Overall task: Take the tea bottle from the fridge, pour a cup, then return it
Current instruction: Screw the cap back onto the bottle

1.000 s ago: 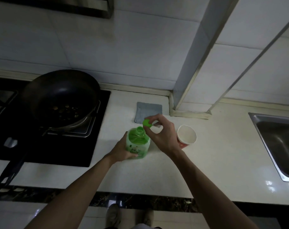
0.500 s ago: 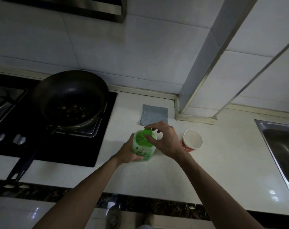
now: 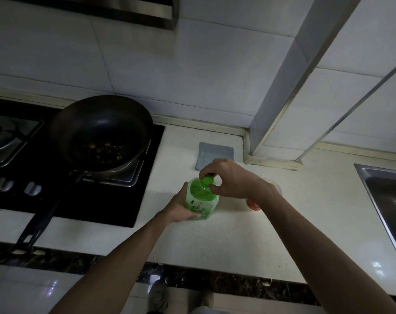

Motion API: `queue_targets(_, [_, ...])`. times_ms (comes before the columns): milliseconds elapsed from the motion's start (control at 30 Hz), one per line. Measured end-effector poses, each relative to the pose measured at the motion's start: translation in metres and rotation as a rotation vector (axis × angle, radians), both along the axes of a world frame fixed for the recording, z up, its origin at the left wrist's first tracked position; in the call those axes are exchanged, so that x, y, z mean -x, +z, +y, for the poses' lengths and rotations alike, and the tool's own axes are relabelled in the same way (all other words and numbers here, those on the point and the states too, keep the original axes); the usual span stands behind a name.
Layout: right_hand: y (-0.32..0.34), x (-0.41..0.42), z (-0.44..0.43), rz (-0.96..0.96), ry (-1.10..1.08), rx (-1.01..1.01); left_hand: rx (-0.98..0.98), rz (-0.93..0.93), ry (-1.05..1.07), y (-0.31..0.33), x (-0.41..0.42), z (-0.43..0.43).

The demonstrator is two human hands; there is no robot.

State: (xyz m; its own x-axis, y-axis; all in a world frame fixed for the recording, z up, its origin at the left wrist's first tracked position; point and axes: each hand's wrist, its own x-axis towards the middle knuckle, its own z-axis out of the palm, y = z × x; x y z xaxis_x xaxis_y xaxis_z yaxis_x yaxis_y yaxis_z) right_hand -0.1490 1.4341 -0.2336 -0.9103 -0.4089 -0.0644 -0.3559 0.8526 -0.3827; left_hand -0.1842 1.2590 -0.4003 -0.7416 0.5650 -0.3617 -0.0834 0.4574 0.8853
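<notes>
A green tea bottle [image 3: 200, 201] stands upright on the pale countertop [image 3: 249, 241]. My left hand [image 3: 178, 206] grips its left side. My right hand [image 3: 231, 179] is above it, fingers closed around the green cap [image 3: 207, 179], which sits on the bottle's neck. A white paper cup [image 3: 274, 185] with a red base stands just to the right of the bottle, mostly hidden behind my right wrist.
A black pan [image 3: 101, 134] with food bits sits on the gas hob [image 3: 63, 196] at left, its handle pointing toward me. A grey cloth [image 3: 215, 152] lies behind the bottle. A steel sink [image 3: 387, 200] is at the right edge. A tiled pillar [image 3: 283, 109] rises behind.
My right hand has brought the green cap down from above the bottle onto its neck. The left hand keeps its hold on the bottle. The cup is now hidden more by my wrist.
</notes>
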Motion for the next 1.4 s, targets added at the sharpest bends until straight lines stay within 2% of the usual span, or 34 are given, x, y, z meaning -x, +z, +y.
queue_targets(133, [0.001,0.003,-0.004,-0.001,0.040,-0.074,0.001,-0.009,0.001,0.000,0.000,-0.001])
queue_targets(333, [0.001,0.001,0.004,-0.062,0.006,0.023,0.016,-0.014,-0.004,0.001,0.000,0.000])
queue_targets(633, [0.008,0.006,-0.002,-0.021,0.008,-0.009,0.025,-0.022,-0.001,0.002,0.000,0.000])
queue_targets(967, [-0.004,0.010,-0.004,-0.051,0.138,-0.212,0.046,-0.022,-0.009,0.001,0.001,-0.002])
queue_targets(1067, [-0.001,0.009,-0.003,-0.085,0.126,-0.158,0.047,-0.029,-0.001,0.003,-0.001,-0.001])
queue_targets(1200, [0.002,0.003,-0.007,0.032,-0.026,-0.129,0.040,-0.018,0.002,0.005,-0.001,-0.001])
queue_targets(1267, [0.004,0.003,-0.010,0.072,-0.109,-0.201,0.036,-0.026,0.005,0.005,-0.001,-0.001])
queue_targets(1400, [0.004,0.005,-0.013,0.039,-0.108,-0.305,0.038,-0.025,-0.001,0.004,-0.001,-0.002])
